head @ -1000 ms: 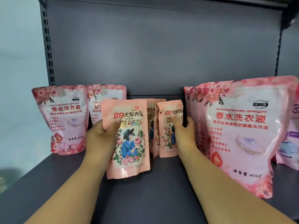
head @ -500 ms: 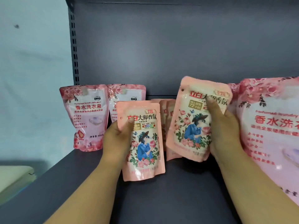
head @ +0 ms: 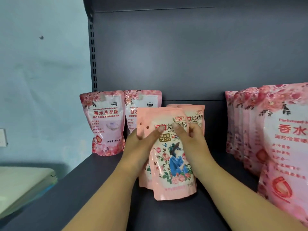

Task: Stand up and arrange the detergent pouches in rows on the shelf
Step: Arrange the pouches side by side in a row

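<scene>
The small pink pouch [head: 168, 157] with the picture of a figure in a blue coat stands in the middle of the dark shelf [head: 103, 189], near its front edge. Its long axis is upright, only a little tilted, and its bottom edge touches the shelf or is just above it; I cannot tell which. A second small pouch [head: 144, 169] of the same kind lies directly behind it, a little to the left, so the two overlap like a stack. Further back, more small pouches [head: 195, 117] stand in a short row.

Both hands are at the upper half of the front pouch, one on each side, so neither is clearly nearer. The left hand [head: 143, 144] holds the left edge, with its thumb pressed on the printed face and the other fingers hidden behind. The right hand [head: 191, 140] holds the right edge in the same way, thumb in front, fingers curled around the back. I judge that the next move is to press the two pouches together and push them back, in line with the row behind.

On the far left stand two bigger pouches [head: 106, 122] side by side. On the right stands a tight row of big pouches [head: 260, 130], the nearest very close to the camera.
</scene>
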A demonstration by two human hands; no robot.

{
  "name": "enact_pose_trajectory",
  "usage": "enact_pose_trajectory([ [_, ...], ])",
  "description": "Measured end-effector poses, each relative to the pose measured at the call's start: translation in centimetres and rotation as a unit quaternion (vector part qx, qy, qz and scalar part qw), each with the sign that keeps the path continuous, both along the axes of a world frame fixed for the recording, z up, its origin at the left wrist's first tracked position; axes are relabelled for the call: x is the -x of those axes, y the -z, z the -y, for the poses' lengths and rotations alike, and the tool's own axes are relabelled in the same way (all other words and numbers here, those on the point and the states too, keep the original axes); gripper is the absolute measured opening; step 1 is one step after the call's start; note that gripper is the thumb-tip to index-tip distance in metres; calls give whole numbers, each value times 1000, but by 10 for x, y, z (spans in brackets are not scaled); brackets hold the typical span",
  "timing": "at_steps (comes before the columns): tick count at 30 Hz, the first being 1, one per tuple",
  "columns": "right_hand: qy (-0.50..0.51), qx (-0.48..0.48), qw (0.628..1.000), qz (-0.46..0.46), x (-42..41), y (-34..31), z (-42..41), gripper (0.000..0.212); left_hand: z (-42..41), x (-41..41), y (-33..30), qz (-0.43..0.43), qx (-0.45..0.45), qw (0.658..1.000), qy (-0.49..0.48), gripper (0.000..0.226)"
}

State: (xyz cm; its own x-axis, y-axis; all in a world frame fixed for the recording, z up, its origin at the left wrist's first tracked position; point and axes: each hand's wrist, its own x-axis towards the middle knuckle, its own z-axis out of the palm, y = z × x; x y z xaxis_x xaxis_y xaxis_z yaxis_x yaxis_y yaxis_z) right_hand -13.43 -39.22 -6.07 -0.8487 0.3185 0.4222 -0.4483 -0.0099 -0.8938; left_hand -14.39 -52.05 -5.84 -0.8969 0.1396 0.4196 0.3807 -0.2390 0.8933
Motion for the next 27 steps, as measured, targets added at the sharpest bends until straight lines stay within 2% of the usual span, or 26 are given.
enact_pose_trajectory([
  [2, -26, 43, 999, 17, 2, 0, 2, 31, 0, 3, 0, 19, -22, 1000, 0, 8],
  [5, -62, 46, 997, 29, -4, -5, 2, 42, 2, 0, -3, 21, -37, 999, 12, 4],
  [10, -78, 47, 995, -35, -12, -17, 32, 24, 29, -16, -14, -2, -50, 999, 4, 9],
  [12, -82, 50, 994, -43, -8, -22, 54, 21, 45, -18, -20, -8, -44, 999, -27, 10],
  [15, -93, 59, 992, -61, 2, -25, 86, 31, 72, -14, -28, -32, -25, 996, -80, 11],
  [18, -88, 41, 991, -90, 13, -16, 109, 14, 95, -6, -22, -63, 23, 987, -148, 11],
  [21, -83, -19, 993, -86, 22, -2, 120, 9, 107, -5, 0, -53, 30, 989, -132, 28],
  [24, -116, -33, 991, -63, 21, 9, 119, 10, 113, -9, 13, -52, 32, 992, -114, 43],
  [27, -148, -25, 988, -29, 12, 13, 112, 16, 112, -13, 18, -46, 25, 989, -142, 75],
])
